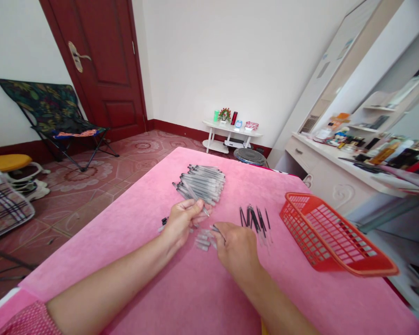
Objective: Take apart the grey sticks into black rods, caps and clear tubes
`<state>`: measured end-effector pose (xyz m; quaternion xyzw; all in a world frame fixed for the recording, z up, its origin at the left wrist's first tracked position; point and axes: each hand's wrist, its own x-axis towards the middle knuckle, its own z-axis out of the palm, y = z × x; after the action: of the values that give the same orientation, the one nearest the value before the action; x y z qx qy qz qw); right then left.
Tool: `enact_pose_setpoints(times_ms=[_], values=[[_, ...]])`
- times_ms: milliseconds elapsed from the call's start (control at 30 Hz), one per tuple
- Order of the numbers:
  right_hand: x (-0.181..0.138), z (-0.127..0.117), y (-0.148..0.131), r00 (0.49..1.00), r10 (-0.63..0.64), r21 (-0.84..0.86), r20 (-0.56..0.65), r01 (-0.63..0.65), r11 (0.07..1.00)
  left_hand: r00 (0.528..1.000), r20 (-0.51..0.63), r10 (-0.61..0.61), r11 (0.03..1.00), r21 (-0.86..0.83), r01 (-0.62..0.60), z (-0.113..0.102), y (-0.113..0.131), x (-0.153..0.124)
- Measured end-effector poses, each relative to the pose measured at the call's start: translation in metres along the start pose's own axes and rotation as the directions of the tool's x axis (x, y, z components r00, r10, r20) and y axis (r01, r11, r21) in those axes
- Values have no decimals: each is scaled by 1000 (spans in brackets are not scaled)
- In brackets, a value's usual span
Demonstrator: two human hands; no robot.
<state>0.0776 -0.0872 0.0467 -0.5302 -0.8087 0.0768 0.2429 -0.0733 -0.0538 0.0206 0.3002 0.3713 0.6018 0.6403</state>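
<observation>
My left hand [183,218] is closed on a clear-barrelled pen [206,211], its bare tip pointing down to the right. My right hand [238,246] is pinched on a small greyish piece that looks like a pen cap [216,229], mostly covered by the fingers. Between the hands lie several translucent pen caps [202,242] on the pink cloth. Just beyond my left hand is a heap of clear pens [202,181] with dark ends. Several black ink refills [254,218] lie beyond and right of my right hand. Small black pieces [165,221] show left of my left hand.
A red plastic basket [335,237] stands on the right of the pink-covered table [153,298]. To the right is a white dresser [335,174] crowded with bottles. A low white stand [212,124], a folding chair [56,111] and a door [104,60] are farther back.
</observation>
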Motion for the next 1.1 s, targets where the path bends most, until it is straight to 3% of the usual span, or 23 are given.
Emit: enact_pose_setpoints(times_ms=[67, 200, 333, 467, 567, 667, 800, 867, 933, 967, 1033, 1100], values=[[0, 1, 2, 1000, -18, -101, 9, 19, 995, 999, -46, 28, 1000, -1, -28, -7, 6, 8], [3, 8, 6, 998, -54, -67, 27, 56, 996, 998, -54, 34, 999, 29, -33, -16, 12, 16], [6, 16, 10, 997, -80, 123, 0, 79, 989, 999, -8, 32, 994, 105, -31, -14, 11, 14], [13, 13, 28, 987, 30, 367, -156, 30, 930, 983, 173, -58, 956, 294, 5, -11, 11, 8], [20, 7, 46, 958, 213, 600, -189, -59, 798, 928, 324, -181, 892, 451, 17, -8, 12, 2], [25, 2, 56, 946, 303, 766, -114, -110, 633, 862, 410, -298, 860, 507, 57, -6, 12, -3], [25, -2, 58, 944, 329, 843, -22, -159, 513, 793, 451, -409, 864, 471, 178, -7, 14, -4], [23, -2, 57, 929, 370, 895, 29, -189, 405, 764, 456, -455, 879, 368, 304, -11, 17, 0], [22, -3, 54, 903, 414, 949, 113, -221, 225, 768, 451, -455, 890, 202, 408, -14, 20, 4], [21, -3, 52, 890, 426, 962, 163, -239, 132, 792, 444, -419, 904, 121, 411, -15, 21, 5], [19, -2, 46, 866, 436, 962, 243, -273, 7, 858, 420, -295, 950, 33, 311, -14, 21, 4], [16, 0, 38, 852, 446, 954, 275, -299, -16, 886, 416, -206, 978, 72, 194, -9, 18, -1]])
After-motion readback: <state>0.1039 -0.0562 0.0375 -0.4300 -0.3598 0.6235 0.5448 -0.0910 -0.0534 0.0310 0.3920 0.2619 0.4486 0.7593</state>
